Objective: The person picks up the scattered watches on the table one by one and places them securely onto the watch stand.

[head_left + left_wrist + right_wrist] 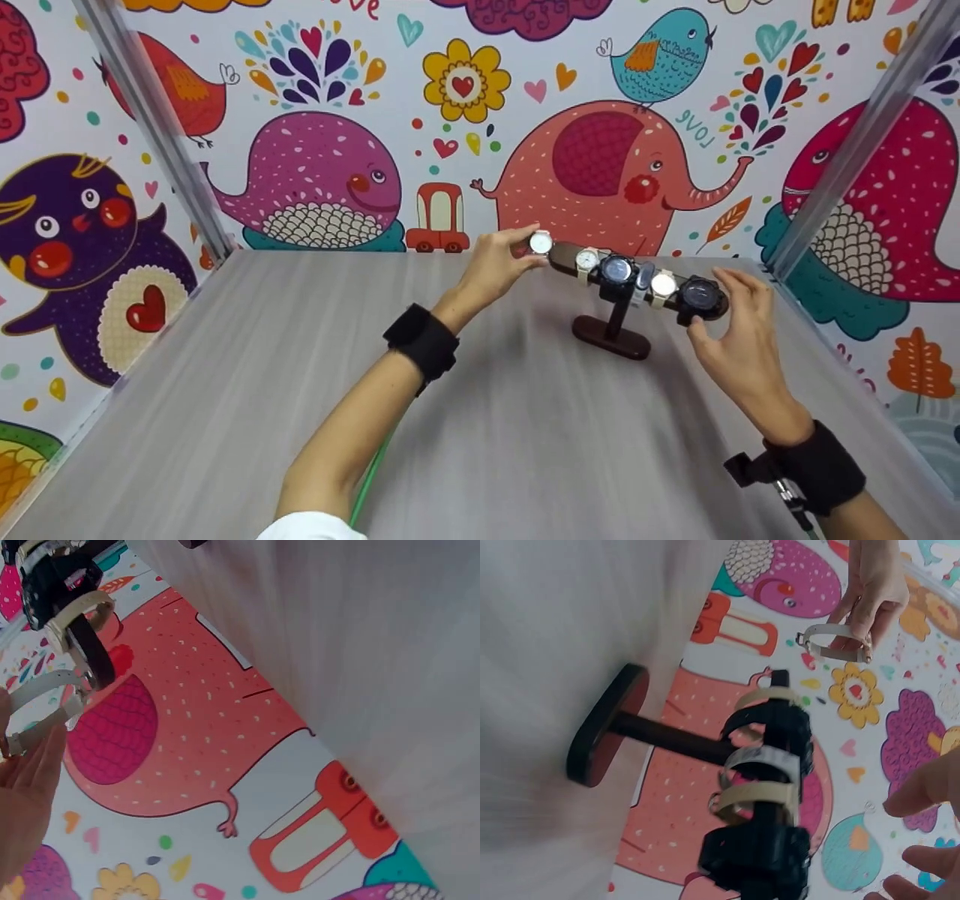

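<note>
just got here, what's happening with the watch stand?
A person works at a dark brown T-bar watch stand on the grey wood-grain table. The left hand pinches a white-faced watch with a pale strap at the bar's left end; in the right wrist view it is clear of the bar. The right hand hovers, fingers loosely curled, beside the chunky black watch at the right end. Several more watches sit between.
</note>
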Tool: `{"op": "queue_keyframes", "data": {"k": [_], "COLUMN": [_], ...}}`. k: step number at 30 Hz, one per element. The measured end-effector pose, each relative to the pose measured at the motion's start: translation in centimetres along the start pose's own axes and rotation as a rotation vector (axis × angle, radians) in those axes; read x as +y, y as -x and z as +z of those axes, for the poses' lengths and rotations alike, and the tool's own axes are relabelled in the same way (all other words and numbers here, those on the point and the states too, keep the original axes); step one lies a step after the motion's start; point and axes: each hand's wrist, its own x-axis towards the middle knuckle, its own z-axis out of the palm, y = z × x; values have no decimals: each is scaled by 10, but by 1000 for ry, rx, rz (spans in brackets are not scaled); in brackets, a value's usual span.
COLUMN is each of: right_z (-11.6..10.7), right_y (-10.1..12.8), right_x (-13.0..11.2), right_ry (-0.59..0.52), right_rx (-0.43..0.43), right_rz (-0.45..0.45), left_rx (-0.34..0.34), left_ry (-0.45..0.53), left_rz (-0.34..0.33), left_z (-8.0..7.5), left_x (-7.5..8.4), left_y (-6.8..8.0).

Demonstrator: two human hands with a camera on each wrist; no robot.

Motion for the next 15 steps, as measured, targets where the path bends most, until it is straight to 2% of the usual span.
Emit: {"op": "queue_keyframes", "data": {"k": [3,7,11,15], "right_z": [-1,-3,-2,0], "right_y": [-2,-4,-5,-4], "right_x": [9,18,23,27], "right_ry": [23,57,77,91], "right_rx": [-60,-111,-132,-159], "right_rz": [71,156,190,212], "left_rx": [-10,-68,-123,-175], "left_ry": [32,120,180,167], "left_rz": [-58,-111,-110,-88], "left_z": [7,16,21,23], "left_x": [-10,-20,-28,-35], "left_y": [-11,-22,-27,-27]}}
